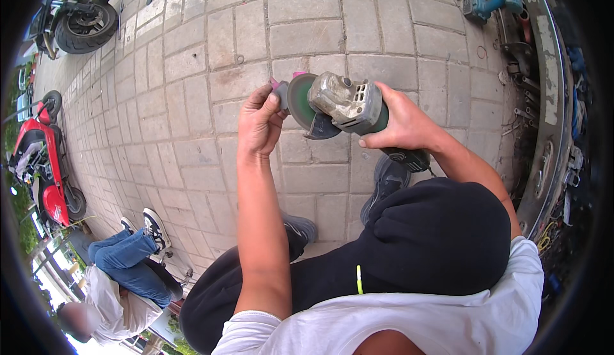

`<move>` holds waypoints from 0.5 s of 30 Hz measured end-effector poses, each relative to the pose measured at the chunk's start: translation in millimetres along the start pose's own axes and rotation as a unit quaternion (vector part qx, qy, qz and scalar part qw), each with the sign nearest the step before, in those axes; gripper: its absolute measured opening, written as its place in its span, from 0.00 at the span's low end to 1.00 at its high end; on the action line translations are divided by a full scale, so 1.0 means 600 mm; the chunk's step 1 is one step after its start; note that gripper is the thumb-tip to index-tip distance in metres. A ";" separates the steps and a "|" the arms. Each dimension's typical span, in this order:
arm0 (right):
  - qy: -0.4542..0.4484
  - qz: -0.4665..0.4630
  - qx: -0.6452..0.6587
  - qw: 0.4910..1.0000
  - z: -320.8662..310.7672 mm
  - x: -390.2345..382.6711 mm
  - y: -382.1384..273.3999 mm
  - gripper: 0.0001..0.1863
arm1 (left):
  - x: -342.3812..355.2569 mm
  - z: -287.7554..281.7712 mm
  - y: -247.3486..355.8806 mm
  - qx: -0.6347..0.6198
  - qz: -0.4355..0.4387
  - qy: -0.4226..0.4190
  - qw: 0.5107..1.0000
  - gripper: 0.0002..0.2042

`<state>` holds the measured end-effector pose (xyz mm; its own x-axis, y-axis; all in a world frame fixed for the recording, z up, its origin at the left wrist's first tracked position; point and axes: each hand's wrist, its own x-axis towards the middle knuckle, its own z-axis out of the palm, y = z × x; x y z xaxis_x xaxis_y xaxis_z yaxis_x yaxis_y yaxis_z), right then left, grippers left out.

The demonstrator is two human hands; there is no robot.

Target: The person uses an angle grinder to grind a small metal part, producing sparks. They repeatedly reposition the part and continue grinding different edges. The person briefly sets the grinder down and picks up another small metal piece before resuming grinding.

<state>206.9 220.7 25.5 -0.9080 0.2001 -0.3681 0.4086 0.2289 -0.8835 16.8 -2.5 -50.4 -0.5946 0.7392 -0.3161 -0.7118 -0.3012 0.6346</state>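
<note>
My right hand (404, 120) is wrapped round the dark body of an angle grinder (345, 102), whose worn metal gear head faces left. A round greenish disc (300, 101) is fitted on it, with a dark guard (322, 127) below. At the disc's left edge, my left hand (261, 120) pinches a small grey and pink piece (279, 90) between thumb and fingers. The piece sits right against the disc's rim; whether they touch I cannot tell. A bit of pink also shows behind the disc's top. Most of the piece is hidden by my fingers.
Brick paving (307, 38) lies below. A teal cordless power tool (492, 2) and several metal tools lie at right, beside a long metal edge (549, 99). On the left stand a red motorbike (48, 163) and a black wheel (86, 28). A person in jeans (125, 259) sits at lower left.
</note>
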 end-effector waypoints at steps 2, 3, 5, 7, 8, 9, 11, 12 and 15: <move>0.001 -0.001 -0.001 1.000 0.000 0.000 0.001 0.53 | 0.000 -0.002 0.000 -0.002 -0.004 -0.009 1.000 0.10; 0.000 -0.001 0.002 1.000 0.000 0.001 0.000 0.53 | 0.000 -0.002 -0.002 0.000 -0.001 0.000 1.000 0.10; -0.001 -0.001 0.011 1.000 0.001 0.003 0.002 0.52 | -0.001 0.003 -0.005 0.004 0.005 0.019 1.000 0.11; -0.001 -0.003 0.022 1.000 0.002 0.005 0.008 0.51 | -0.002 -0.002 -0.006 -0.005 0.005 0.011 1.000 0.11; -0.008 0.007 0.055 0.998 0.002 0.006 0.006 0.49 | -0.002 -0.004 -0.006 -0.010 0.005 0.007 1.000 0.11; -0.014 0.018 0.087 0.996 0.001 0.007 0.003 0.48 | -0.003 -0.006 -0.005 -0.025 0.003 0.002 1.000 0.11; -0.017 0.031 0.144 0.989 0.000 0.006 0.004 0.46 | -0.004 -0.009 -0.002 -0.056 -0.001 -0.009 0.998 0.11; -0.013 0.033 0.168 0.985 0.000 0.003 0.011 0.44 | -0.002 -0.011 -0.002 -0.066 -0.003 -0.016 0.998 0.11; -0.007 0.031 0.194 0.980 -0.003 0.000 0.010 0.43 | 0.002 -0.016 -0.003 -0.090 -0.003 -0.021 0.996 0.10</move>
<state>209.3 223.7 20.6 -0.8854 0.1876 -0.4253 0.3988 -0.1636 -0.9023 13.8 -6.8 -58.6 -0.5762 0.7651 -0.2875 -0.7732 -0.3962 0.4952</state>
